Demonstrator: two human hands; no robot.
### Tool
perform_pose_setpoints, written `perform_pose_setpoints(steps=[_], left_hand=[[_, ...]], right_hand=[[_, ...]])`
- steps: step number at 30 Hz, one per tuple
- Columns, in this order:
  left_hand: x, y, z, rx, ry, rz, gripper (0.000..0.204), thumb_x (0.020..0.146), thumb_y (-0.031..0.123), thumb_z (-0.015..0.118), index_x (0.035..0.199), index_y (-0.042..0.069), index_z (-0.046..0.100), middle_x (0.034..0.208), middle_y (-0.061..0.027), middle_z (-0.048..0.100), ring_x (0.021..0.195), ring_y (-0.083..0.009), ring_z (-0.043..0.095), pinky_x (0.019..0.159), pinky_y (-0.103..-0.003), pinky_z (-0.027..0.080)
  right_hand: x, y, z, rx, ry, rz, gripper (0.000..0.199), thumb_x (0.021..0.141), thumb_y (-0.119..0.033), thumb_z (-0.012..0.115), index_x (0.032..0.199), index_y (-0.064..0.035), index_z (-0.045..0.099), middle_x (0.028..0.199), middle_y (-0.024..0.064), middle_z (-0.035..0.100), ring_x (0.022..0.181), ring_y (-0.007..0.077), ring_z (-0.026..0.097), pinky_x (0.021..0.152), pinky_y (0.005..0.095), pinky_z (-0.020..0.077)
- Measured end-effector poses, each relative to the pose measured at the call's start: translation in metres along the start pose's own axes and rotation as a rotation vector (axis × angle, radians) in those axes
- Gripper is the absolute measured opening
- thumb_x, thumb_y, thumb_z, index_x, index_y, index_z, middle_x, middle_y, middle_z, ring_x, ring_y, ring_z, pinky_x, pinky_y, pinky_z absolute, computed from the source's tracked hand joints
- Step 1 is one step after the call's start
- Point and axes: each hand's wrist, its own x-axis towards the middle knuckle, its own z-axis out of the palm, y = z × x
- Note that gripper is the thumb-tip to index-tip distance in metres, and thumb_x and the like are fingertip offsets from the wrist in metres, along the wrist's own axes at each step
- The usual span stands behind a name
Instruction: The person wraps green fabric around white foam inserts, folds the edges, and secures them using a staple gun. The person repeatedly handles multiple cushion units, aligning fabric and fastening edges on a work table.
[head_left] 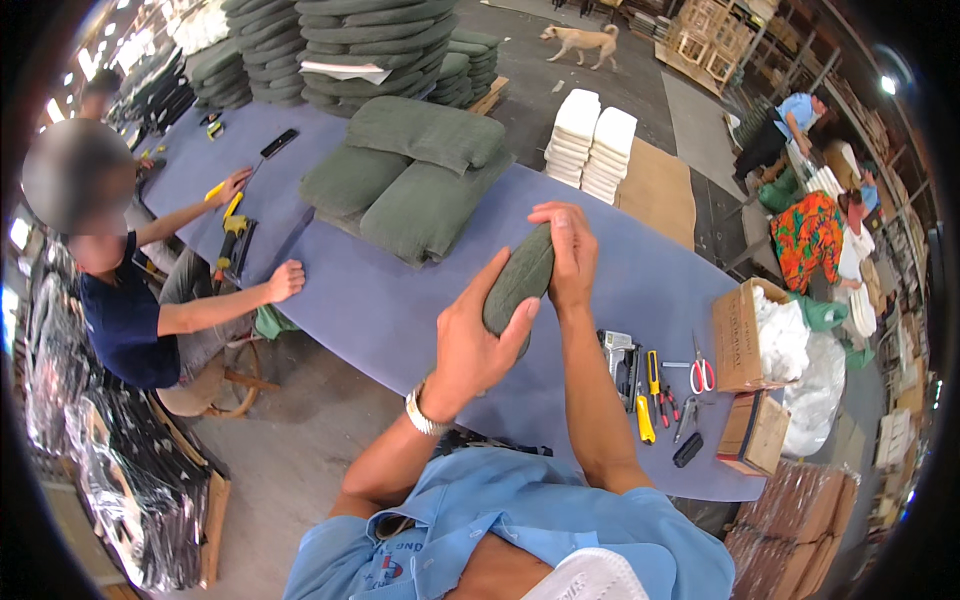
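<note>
Two bare hands clasp a dark green pad (524,275) above the blue-grey table (640,285), right of the cushion pile (422,208) and nearer the wearer. The left hand (474,338) wraps one side, fingers curled and thumb across the near end; the right hand (573,262) presses the other, fingers close together. Even pressure from both palms would probably suit the soft cloth, though its underside is hidden. The table's near edge passes beneath the forearms. Elbow room looks best right of the pile, short of the hand tools (653,374); left of it, a co-worker's fist (286,281) narrows the margin.
</note>
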Motion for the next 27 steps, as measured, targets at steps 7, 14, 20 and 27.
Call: perform_pose_setpoints(steps=[7,14,20,27], left_hand=[[0.004,-0.010,0.002,0.058,-0.008,0.111,0.063,0.087,0.011,0.076,0.145,-0.003,0.053,0.128,-0.0282,0.067,0.110,-0.0407,0.071,0.092,-0.041,0.058],[0.064,-0.033,0.023,-0.017,-0.045,0.234,0.070,0.088,0.008,0.074,0.152,0.001,0.046,0.148,-0.0239,0.056,0.136,-0.0377,0.056,0.112,-0.041,0.045],[0.001,-0.095,0.042,-0.077,-0.181,-0.099,0.076,0.095,0.029,0.071,0.156,-0.001,0.038,0.149,-0.0253,0.054,0.137,-0.0388,0.054,0.113,-0.042,0.043],[-0.145,-0.236,-0.007,-0.117,-0.033,-0.581,0.070,0.105,0.053,0.049,0.151,0.001,0.050,0.147,-0.0201,0.058,0.136,-0.0334,0.054,0.113,-0.044,0.042]], right_hand=[[0.039,-0.005,-0.004,-0.230,-0.371,0.193,0.047,0.100,-0.034,0.054,0.074,0.0014,0.070,0.067,0.0080,0.064,0.067,0.0215,0.061,0.066,0.0361,0.0454],[0.095,0.079,0.007,-0.081,-0.229,0.477,0.057,0.094,-0.046,0.055,0.069,0.0018,0.073,0.061,0.0112,0.065,0.061,0.0228,0.061,0.065,0.0377,0.0464],[0.102,0.141,-0.034,-0.002,-0.023,0.568,0.057,0.095,-0.045,0.053,0.069,0.0016,0.073,0.067,0.0103,0.068,0.065,0.0212,0.060,0.067,0.0361,0.0462],[0.062,0.158,-0.079,-0.128,0.151,0.387,0.044,0.094,-0.034,0.054,0.073,-0.0002,0.072,0.072,0.0091,0.067,0.069,0.0202,0.058,0.069,0.0356,0.0459]])
